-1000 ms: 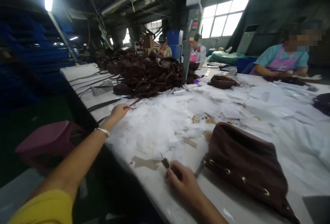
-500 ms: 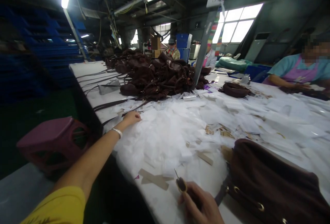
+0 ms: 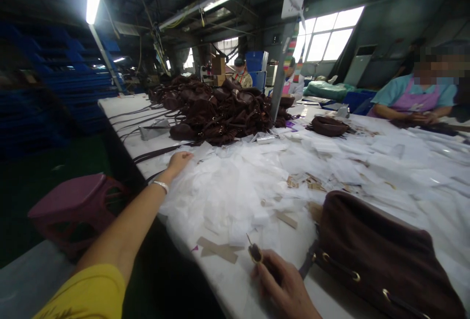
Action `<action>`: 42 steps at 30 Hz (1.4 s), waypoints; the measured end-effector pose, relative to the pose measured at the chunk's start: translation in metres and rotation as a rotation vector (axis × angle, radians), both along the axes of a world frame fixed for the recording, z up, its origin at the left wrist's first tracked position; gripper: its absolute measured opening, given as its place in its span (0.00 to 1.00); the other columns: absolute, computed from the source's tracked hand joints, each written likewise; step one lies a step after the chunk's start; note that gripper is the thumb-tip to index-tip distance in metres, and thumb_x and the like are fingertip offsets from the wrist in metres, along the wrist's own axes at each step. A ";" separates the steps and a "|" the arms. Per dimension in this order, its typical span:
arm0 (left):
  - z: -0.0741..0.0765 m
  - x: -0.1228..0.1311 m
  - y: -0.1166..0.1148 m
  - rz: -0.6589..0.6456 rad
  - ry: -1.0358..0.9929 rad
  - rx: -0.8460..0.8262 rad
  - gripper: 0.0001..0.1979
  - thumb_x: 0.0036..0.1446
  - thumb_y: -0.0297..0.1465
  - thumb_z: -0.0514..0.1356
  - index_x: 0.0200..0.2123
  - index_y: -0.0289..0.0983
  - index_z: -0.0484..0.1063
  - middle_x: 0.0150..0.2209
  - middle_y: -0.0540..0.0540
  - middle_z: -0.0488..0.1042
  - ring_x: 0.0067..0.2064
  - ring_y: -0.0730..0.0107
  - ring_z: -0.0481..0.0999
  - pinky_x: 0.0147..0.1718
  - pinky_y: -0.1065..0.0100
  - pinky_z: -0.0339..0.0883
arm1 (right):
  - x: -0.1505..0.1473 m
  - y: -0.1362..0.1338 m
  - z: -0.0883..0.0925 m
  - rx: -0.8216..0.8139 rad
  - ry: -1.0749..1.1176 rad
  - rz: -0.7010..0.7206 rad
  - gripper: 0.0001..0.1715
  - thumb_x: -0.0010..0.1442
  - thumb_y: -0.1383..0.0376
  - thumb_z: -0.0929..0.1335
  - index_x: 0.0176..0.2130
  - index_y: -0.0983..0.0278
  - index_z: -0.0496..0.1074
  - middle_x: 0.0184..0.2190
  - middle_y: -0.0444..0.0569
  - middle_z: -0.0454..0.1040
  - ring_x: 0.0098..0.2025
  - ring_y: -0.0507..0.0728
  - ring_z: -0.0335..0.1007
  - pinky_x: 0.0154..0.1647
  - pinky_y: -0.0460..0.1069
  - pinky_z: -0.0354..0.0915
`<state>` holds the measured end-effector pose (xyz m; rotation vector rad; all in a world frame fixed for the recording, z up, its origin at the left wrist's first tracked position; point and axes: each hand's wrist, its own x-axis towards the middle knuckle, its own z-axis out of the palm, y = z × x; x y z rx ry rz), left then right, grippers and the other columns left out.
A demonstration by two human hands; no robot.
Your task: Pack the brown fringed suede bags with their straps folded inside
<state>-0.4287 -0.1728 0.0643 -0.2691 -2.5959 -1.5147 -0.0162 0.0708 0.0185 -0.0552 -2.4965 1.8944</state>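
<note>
My left hand (image 3: 179,161) is stretched far across the table, its fingers curled together at the edge of the heaped thin white sheets (image 3: 227,182). What those fingers hold, if anything, is too small to make out. Nearer to me, my right hand (image 3: 284,280) pinches a small dark brown piece with a gold-coloured rim (image 3: 255,253); a thin prong sticks up from it. A dark brown bag (image 3: 374,240) with gold-coloured eyelets lies just right of this hand. Its dark strap (image 3: 309,259) reaches toward the hand, but whether it joins the held piece is hidden.
Brown bags (image 3: 220,108) are piled at the back, with straps trailing left. A metal post (image 3: 279,84) rises beside them. Cardboard strips (image 3: 218,249) lie near the table's front edge. A pink stool (image 3: 69,196) stands at left. Across the table, a person in a purple apron (image 3: 422,100) works.
The view has shifted slightly. My left hand has drawn a little left, still by the white sheets. My right hand keeps its pinch on the small brown piece.
</note>
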 end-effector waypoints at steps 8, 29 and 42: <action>0.052 0.117 -0.001 0.075 0.011 0.459 0.11 0.56 0.37 0.61 0.36 0.35 0.68 0.30 0.52 0.72 0.18 0.87 0.59 0.14 0.81 0.51 | 0.007 0.002 0.014 -0.203 0.085 -0.025 0.23 0.66 0.50 0.63 0.44 0.66 0.71 0.31 0.49 0.75 0.29 0.53 0.70 0.32 0.47 0.66; -0.045 0.403 0.038 -0.309 0.370 -0.116 0.16 0.59 0.36 0.63 0.51 0.49 0.75 0.55 0.47 0.74 0.56 0.60 0.74 0.58 0.62 0.65 | 0.018 -0.026 0.008 0.021 -0.011 0.194 0.38 0.66 0.41 0.55 0.38 0.68 0.76 0.18 0.43 0.68 0.20 0.50 0.62 0.25 0.45 0.59; -0.047 0.392 0.024 -0.345 0.397 -0.186 0.15 0.63 0.35 0.57 0.52 0.46 0.76 0.53 0.47 0.77 0.55 0.59 0.76 0.59 0.60 0.65 | 0.022 -0.028 0.017 -0.164 -0.098 0.234 0.36 0.63 0.41 0.60 0.42 0.68 0.77 0.26 0.48 0.77 0.18 0.47 0.58 0.21 0.44 0.55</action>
